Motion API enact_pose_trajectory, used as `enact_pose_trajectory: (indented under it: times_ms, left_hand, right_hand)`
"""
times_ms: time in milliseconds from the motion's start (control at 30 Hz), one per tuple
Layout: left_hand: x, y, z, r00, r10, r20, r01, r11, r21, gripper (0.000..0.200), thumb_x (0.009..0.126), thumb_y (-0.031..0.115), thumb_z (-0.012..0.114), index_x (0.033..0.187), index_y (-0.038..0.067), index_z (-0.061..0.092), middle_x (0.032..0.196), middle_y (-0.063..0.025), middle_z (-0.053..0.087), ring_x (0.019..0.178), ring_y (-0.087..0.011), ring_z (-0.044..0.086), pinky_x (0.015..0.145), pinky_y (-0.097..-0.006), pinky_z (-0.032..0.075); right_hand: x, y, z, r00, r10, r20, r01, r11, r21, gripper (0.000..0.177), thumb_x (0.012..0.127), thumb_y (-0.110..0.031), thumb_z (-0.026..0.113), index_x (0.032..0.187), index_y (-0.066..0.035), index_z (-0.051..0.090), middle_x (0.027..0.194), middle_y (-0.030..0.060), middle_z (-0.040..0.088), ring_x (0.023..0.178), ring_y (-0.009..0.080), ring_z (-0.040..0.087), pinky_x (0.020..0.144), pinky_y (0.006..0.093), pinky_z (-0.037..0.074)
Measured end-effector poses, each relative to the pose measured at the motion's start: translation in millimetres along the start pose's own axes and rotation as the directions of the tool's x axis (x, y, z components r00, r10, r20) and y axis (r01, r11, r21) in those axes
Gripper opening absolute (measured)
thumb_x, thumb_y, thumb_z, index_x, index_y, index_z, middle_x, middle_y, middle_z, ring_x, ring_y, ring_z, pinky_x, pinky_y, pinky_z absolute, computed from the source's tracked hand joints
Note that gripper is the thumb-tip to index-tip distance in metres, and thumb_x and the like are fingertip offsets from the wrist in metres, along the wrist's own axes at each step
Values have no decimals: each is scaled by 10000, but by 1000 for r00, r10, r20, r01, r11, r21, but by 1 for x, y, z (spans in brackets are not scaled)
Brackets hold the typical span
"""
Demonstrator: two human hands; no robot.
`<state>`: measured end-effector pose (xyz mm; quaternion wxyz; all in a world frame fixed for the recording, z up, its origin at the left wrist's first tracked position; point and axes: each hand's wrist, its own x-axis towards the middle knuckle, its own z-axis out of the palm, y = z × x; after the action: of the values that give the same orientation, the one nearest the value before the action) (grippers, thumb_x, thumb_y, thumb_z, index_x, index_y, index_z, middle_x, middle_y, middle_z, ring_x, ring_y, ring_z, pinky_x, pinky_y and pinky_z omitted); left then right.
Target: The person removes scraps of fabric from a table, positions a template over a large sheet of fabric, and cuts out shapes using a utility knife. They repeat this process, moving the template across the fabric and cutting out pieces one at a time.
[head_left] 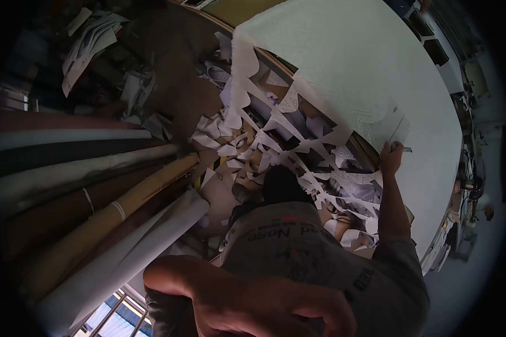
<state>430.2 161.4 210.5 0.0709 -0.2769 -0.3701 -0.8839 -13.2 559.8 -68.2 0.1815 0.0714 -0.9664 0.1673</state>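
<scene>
A large pale sheet [343, 56] covers the worktable, and my right hand [392, 156] rests at its near edge. The fingers are closed round a small silvery tool [407, 150], whose end sticks out to the right; its exact kind I cannot tell. Just beyond that hand a thin pattern piece [393, 124] with a straight dark line lies on the sheet. My left hand [264, 306] is raised very close to the camera, large at the bottom of the view, with its fingertips cut off by the frame edge.
Cut-out webbing [287, 118] from the sheet hangs over the table's near side. Scraps [230, 146] litter the floor by my feet. Several long material rolls [112, 210] lie on the left. Stacked papers [93, 48] are at upper left; shelves with clutter [469, 185] line the right.
</scene>
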Motion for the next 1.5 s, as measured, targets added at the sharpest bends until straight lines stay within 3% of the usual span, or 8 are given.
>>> enact_pose_trajectory:
  times_ms: [233,367,433,800,1000,1167,1300,1500]
  left_hand:
    - [31,1,-119,964,-208,-164,256,893,371,312,998,17,605,1304,26,666,1299,-127,659,1220,-271,641,1050,-386,491]
    - [-64,-95,-261,351,-249,-903,902,350,254,310,1018,145,655,1299,16,667,1223,-164,718,1147,-238,687,975,-370,537]
    - [-166,-127,-331,281,-273,-920,941,-110,320,342,1033,280,667,1236,5,688,1129,-94,732,1088,-159,677,948,-333,533]
    - [3,-220,-453,122,-820,-559,773,-275,572,329,1037,281,661,1200,1,709,1079,-123,756,1020,-188,711,904,-335,547]
    - [-31,-62,-483,-125,-679,-723,824,-477,306,324,1039,282,658,1179,-2,722,1049,-141,770,979,-205,732,877,-336,555]
    - [145,-53,-412,306,-746,-592,906,36,422,253,1041,229,679,1136,-1,724,995,-58,762,923,-130,701,762,-296,557]
    - [197,-58,-457,889,-422,-175,235,93,968,362,926,75,756,1276,21,682,1204,-187,726,1113,-343,709,949,-416,573]
    - [249,-83,-520,771,-608,190,-235,7,972,717,876,314,809,1480,48,529,1594,-225,443,1483,-440,404,1228,-570,311]
  right_hand:
    - [19,-62,29,992,-74,-104,85,990,110,473,984,-323,718,1307,-7,577,1305,252,640,1216,437,610,1014,508,491]
    - [39,-119,28,1000,-12,-26,16,986,168,491,959,-263,739,1334,-4,557,1330,250,627,1220,432,571,1037,501,469]
    - [46,-132,27,1000,21,-2,-20,985,174,565,927,-226,760,1390,-2,528,1299,239,635,1185,436,566,1026,503,469]
    - [58,-245,57,1000,-13,5,11,971,238,531,866,-282,811,1271,-55,553,1517,262,517,1320,498,499,1159,601,371]
    - [49,-271,59,996,-20,86,-15,921,389,557,868,-234,829,1304,-54,533,1532,241,531,1371,500,494,1167,566,385]
    - [42,-271,69,998,68,-4,-63,941,332,582,880,-217,818,1346,-40,517,1547,273,501,1376,528,487,1156,567,404]
    - [41,-290,77,981,187,-49,-168,949,266,593,904,-149,800,1402,-33,499,1511,228,546,1453,467,448,1141,516,432]
    - [37,-359,104,936,345,-69,-331,930,158,773,904,-144,799,1553,-25,396,1331,192,604,1453,462,442,1122,494,452]
